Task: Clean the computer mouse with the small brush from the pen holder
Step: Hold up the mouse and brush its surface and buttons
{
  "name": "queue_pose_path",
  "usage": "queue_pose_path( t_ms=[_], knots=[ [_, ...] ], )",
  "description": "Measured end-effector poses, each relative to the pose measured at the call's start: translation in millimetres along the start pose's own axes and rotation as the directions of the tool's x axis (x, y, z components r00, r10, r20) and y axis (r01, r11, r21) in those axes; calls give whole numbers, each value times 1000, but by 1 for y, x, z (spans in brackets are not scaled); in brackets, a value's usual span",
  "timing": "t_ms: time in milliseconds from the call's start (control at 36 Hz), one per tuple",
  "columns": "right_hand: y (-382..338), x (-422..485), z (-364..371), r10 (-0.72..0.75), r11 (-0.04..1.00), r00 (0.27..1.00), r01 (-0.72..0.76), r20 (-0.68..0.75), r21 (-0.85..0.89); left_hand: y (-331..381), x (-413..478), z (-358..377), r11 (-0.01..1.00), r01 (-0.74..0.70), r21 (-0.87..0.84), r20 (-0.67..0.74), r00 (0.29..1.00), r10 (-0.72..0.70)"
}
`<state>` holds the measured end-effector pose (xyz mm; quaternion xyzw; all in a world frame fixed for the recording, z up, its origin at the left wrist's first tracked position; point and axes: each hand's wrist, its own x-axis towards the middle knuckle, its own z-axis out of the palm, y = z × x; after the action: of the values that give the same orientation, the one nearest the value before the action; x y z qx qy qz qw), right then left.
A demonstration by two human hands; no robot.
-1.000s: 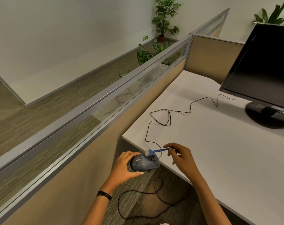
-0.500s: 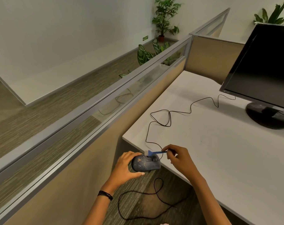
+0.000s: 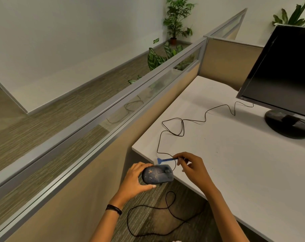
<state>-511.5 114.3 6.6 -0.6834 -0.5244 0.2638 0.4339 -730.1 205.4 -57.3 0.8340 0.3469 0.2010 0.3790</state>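
Note:
A dark computer mouse (image 3: 157, 174) speckled with orange crumbs is held in the air just off the near-left corner of the white desk (image 3: 235, 154). My left hand (image 3: 136, 179) grips it from the left side and below. My right hand (image 3: 191, 167) pinches the handle of a small blue brush (image 3: 165, 160), whose bristle end points left and sits just above the mouse's far edge. The mouse's black cable (image 3: 174, 126) runs over the desk toward the monitor and also loops down over the floor. No pen holder is in view.
A black monitor (image 3: 280, 81) on a round stand (image 3: 287, 124) occupies the desk's right back. A beige partition with a glass strip (image 3: 113, 116) runs along the left. Potted plants (image 3: 176, 18) stand beyond it. Carpet shows below the desk edge.
The brush tip has shifted slightly up and back along the mouse's far edge, and my right hand has moved a little with it. My left hand keeps the mouse nearly still.

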Motion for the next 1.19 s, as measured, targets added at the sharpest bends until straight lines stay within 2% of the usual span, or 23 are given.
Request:
queue_pose_path(
  t_ms=[111, 306, 500, 639, 778, 917, 1056, 1194],
  knots=[
    [1, 1, 1, 9, 999, 999, -7, 49, -43, 0, 1, 0, 1000, -3, 0, -4, 1000, 3],
    [1, -2, -4, 4, 1000, 999, -4, -35, -4, -2, 2, -1, 1000, -18, -6, -13, 1000, 18],
    [3, -4, -6, 33, 999, 999, -32, 26, -18, -2, 3, -1, 1000, -25, -5, -36, 999, 25],
    [4, -4, -5, 16, 1000, 999, -16, -32, -5, -3, 3, -2, 1000, -21, -2, -41, 999, 21],
    [4, -5, -4, 33, 999, 999, -33, 41, -10, -3, 2, -3, 1000, -17, -1, -42, 999, 17],
    [4, -4, -3, 10, 1000, 999, -10, -39, -5, -2, 2, -3, 1000, -19, -2, -46, 999, 19],
    [5, -5, -2, 13, 1000, 1000, -13, 0, -13, -3, 3, -2, 1000, -18, 2, -39, 999, 18],
    [5, -4, -3, 5, 1000, 997, -5, -71, 0, -3, 3, -1, 1000, -25, 2, -40, 999, 25]
  ],
)
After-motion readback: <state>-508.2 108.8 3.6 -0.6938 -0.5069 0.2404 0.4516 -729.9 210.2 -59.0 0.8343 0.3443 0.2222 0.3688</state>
